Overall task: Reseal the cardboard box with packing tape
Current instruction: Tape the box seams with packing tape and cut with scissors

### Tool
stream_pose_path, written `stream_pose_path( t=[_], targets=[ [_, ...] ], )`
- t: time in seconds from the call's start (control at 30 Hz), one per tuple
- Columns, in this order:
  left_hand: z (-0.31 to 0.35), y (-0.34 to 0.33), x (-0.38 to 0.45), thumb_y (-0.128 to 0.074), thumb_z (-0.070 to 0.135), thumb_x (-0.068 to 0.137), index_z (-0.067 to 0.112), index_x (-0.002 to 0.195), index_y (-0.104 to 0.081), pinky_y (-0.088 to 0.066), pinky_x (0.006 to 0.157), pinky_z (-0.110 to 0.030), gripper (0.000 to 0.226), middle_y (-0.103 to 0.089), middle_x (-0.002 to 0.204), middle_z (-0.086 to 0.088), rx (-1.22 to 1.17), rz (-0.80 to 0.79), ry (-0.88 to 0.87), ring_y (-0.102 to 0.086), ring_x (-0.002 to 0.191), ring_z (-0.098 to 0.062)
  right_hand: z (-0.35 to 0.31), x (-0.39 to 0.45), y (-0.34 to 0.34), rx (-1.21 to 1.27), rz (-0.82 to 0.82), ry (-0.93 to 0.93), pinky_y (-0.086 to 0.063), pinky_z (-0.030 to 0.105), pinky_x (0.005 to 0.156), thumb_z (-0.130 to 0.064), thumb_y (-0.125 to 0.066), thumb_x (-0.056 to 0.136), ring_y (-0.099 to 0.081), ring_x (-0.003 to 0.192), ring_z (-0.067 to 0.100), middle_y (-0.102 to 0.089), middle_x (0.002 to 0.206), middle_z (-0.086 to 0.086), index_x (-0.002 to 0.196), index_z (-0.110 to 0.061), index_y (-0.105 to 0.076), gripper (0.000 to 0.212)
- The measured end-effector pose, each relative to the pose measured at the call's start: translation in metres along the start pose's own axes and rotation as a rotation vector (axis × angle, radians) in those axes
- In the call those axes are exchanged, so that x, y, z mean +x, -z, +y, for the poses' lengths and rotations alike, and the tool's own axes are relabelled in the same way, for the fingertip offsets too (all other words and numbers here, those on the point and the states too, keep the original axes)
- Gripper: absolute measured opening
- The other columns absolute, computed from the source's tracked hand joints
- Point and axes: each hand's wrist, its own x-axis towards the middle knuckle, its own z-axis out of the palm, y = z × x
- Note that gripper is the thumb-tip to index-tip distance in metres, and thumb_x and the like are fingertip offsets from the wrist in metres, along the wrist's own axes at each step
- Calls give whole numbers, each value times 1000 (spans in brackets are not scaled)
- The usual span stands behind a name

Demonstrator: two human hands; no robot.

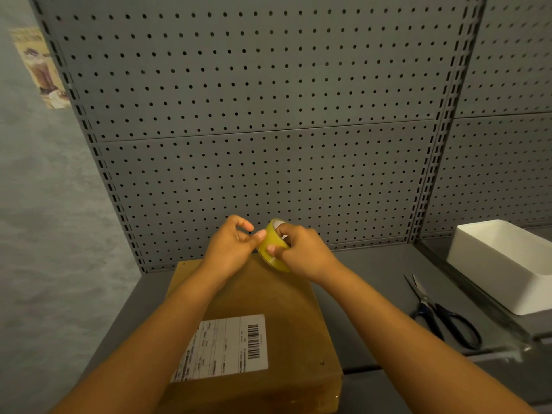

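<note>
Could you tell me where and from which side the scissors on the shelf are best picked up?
Take the scissors by the dark handle loops, from the near side: the loops point toward the person, the blades point away toward the pegboard, and they lie flat, apart from the white bin.
</note>
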Motion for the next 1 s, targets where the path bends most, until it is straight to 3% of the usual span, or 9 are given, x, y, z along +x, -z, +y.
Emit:
stream_pose_path(
  t=[0.1,0.2,0.33,0.5,0.6,0.73,0.87,1.0],
  targets=[
    [2,-1,-1,-61,23,92,22,90,-60,-48,72,-32,3,-64,74,-4,103,47,-66,-61,77,-20,0,0,-2,-28,2,22,-34,25,50,-28,-61,90,-50,66,19,-50,68,-3,84,-20,-50,16],
    [6,-6,-3,-57,16,92,24,79,-59,-44,62,-27,15,-59,71,2,257,133,-119,-55,69,-14,0,0,-2,-27,4,26,-33,25,50,-28,-61,91,-47,62,14,-49,67,-5,85,-18,-51,14],
    [9,-11,-2,-48,3,88,24,74,-51,-45,72,-31,25,-51,94,-1,419,146,-135,-52,84,-20,-1,0,-4,-33,13,37,-33,27,50,-25,-60,90,-46,60,16,-52,69,1,89,-9,-55,17],
    [8,-11,1,-40,-3,89,13,80,-52,-38,61,-25,22,-50,75,1,232,12,-60,-46,72,-15,0,-1,-4,-41,11,42,-29,23,47,-24,-59,91,-41,55,8,-46,64,-4,85,-15,-50,14],
    [6,-10,1,-41,-4,90,10,83,-53,-37,62,-25,20,-50,73,2,187,-25,-113,-44,70,-14,0,-1,-1,-13,6,28,-32,26,50,-23,-60,90,-45,59,14,-51,69,1,90,-10,-55,15],
    [3,-9,-2,-41,-4,91,17,75,-48,-35,61,-22,27,-47,70,5,139,-61,-211,-42,65,-8,2,-1,2,47,-4,14,-38,29,58,-23,-61,90,-52,70,20,-58,79,6,85,-16,-54,10],
    [-2,-7,-6,-43,0,94,20,75,-47,-35,57,-12,29,-47,71,6,145,-59,-278,-42,65,-6,2,-2,2,46,-17,23,-35,27,54,-22,-61,89,-46,61,15,-51,67,-1,78,-19,-51,15],
    [0,-9,-7,-51,17,96,18,81,-52,-44,66,-23,16,-54,76,4,92,-10,-234,-50,71,-10,3,-1,2,51,-5,34,-40,29,59,-24,-61,91,-53,69,19,-59,78,5,86,-17,-53,11]
  ],
)
